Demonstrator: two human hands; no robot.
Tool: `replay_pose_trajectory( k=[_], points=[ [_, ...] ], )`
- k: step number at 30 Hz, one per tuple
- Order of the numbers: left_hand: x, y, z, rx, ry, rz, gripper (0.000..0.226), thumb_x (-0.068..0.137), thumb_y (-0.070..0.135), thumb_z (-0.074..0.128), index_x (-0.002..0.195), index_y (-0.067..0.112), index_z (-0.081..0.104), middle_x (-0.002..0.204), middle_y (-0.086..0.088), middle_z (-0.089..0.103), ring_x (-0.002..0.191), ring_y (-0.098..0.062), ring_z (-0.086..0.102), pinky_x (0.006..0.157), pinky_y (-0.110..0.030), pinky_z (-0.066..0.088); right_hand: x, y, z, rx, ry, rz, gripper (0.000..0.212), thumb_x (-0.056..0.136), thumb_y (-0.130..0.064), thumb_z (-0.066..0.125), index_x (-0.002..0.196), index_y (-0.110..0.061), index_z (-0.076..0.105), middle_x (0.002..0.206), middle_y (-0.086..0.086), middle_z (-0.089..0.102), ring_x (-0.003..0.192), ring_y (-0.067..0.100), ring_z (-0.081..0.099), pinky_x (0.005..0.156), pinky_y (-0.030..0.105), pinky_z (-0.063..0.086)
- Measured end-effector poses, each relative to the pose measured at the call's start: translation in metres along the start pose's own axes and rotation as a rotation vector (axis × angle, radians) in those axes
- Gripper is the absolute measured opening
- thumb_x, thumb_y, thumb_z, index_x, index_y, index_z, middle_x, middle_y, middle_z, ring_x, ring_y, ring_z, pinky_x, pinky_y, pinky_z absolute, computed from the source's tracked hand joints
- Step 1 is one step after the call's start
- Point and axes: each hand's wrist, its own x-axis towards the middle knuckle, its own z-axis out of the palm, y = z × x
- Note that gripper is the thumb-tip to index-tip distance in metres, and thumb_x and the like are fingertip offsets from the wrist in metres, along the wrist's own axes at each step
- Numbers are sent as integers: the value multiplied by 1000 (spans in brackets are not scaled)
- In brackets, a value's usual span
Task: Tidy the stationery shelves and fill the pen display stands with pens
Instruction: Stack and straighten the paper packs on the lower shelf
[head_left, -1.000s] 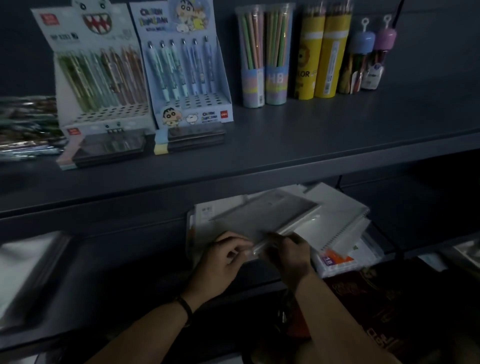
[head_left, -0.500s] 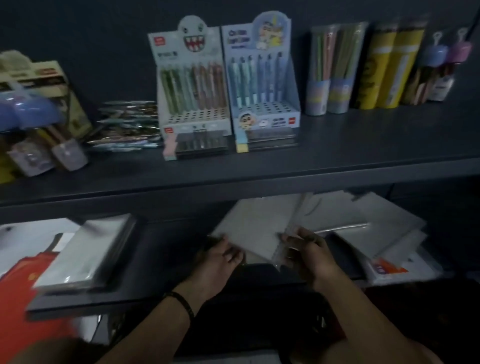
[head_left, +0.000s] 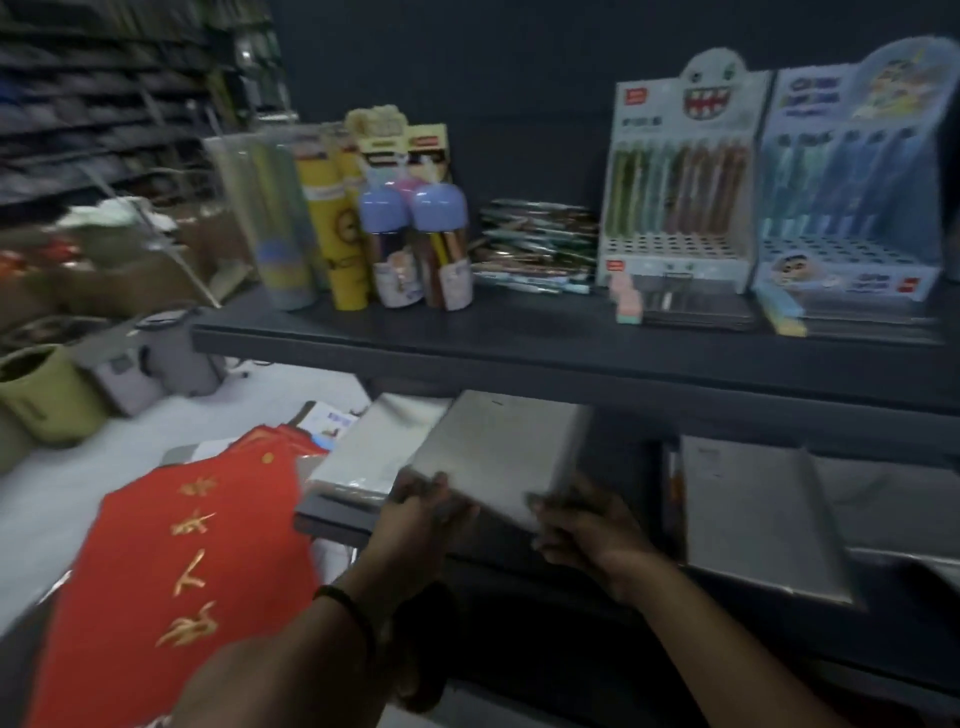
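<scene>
While the blur smears most edges, I can make out my left grip (head_left: 422, 512) and my right grip (head_left: 581, 525) curled on the near corners of a flat grey pack (head_left: 498, 457). The fingers close around its edge, one corner each. The pack is rectangular, matte and thick-sided, and it sits tilted at the front of the lower shelf (head_left: 332, 512). It partly overlaps a paler, glossy-wrapped pack (head_left: 363, 449) on its left. I cannot tell whether it rests on that pack or hangs just above it. A thin dark band (head_left: 349, 613) circles my left wrist.

On the upper shelf (head_left: 519, 345), at the right, stand two cardboard pen display stands. The one with a toothy face (head_left: 680, 208) holds a back row of upright pens above rows of round holes. The blue cartoon one (head_left: 852, 208) is cut off by the frame, and its pens are too smeared to count. Just beside the stands lies a loose heap of wrapped pens (head_left: 535, 249). Further left stand two round purple-capped holders (head_left: 410, 210), a yellow tube (head_left: 332, 234) and a clear plastic tube (head_left: 270, 223).

Another grey pack (head_left: 753, 519) lies to the right on the lower shelf. Red sheets with gold characters (head_left: 182, 571) are spread at lower left, running out of view.
</scene>
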Motion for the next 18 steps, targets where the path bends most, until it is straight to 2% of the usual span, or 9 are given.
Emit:
replay_pose_trajectory(
  k=[2, 3, 5, 7, 8, 11, 13, 17, 18],
  points=[
    [6, 16, -29, 1, -12, 61, 20, 105, 12, 61, 125, 8, 59, 120, -21, 68, 88, -22, 75, 68, -29, 62, 16, 4, 35, -21, -19, -35, 33, 88, -12, 82, 119, -16, 70, 87, 13, 71, 70, 26, 68, 57, 31, 58],
    [4, 27, -39, 29, -3, 91, 11, 103, 10, 63, 114, 12, 62, 107, -18, 69, 82, -19, 75, 69, -28, 61, 25, 7, 51, -33, -9, -58, 28, 88, -10, 82, 114, -14, 73, 85, 11, 72, 69, 24, 66, 62, 34, 58],
    [21, 41, -68, 0, 24, 113, 13, 96, 7, 70, 92, 17, 64, 99, -18, 64, 84, -24, 73, 86, -38, 59, 43, 14, 79, -42, 9, -89, 21, 87, -7, 82, 107, -6, 75, 82, 8, 72, 69, 19, 64, 65, 35, 57],
    [33, 54, -86, -36, 62, 54, 13, 98, 8, 69, 91, 18, 64, 101, -17, 67, 90, -29, 73, 102, -47, 54, 63, 20, 103, -25, -3, -81, 17, 89, -3, 79, 105, 0, 73, 78, 4, 71, 66, 11, 65, 59, 26, 57],
    [44, 58, -95, -63, 71, 39, 15, 99, 7, 67, 91, 18, 62, 98, -16, 70, 90, -31, 74, 102, -48, 55, 73, 23, 114, -20, -16, -76, 15, 91, -1, 76, 105, -1, 71, 78, 3, 72, 65, 8, 65, 58, 24, 56],
    [71, 73, -116, -134, 101, 7, 21, 99, 2, 65, 84, 13, 57, 82, -14, 68, 80, -33, 72, 80, -41, 64, 106, 30, 142, -20, -14, -81, 13, 93, 3, 71, 102, -6, 70, 90, 9, 75, 71, 11, 68, 59, 28, 56],
    [88, 77, -125, -161, 128, 1, 23, 100, 3, 65, 81, 12, 55, 79, -11, 68, 75, -32, 75, 77, -44, 66, 129, 36, 159, -34, 16, -65, 18, 93, 5, 70, 106, -7, 72, 99, 14, 77, 75, 20, 69, 60, 33, 58],
    [122, 61, -149, -68, 362, 5, 11, 95, -1, 72, 95, -3, 61, 91, -24, 65, 79, -38, 75, 64, -39, 65, 163, 52, 179, -114, 72, -3, 13, 92, 5, 70, 105, 2, 69, 83, 13, 71, 53, 16, 61, 52, 29, 53],
    [126, 53, -154, -2, 417, 9, 19, 89, 2, 79, 98, -6, 64, 92, -28, 66, 83, -43, 75, 66, -42, 66, 169, 58, 182, -168, 97, 4, 14, 90, 5, 72, 103, 6, 68, 78, 14, 69, 49, 16, 58, 49, 28, 51]
  ],
)
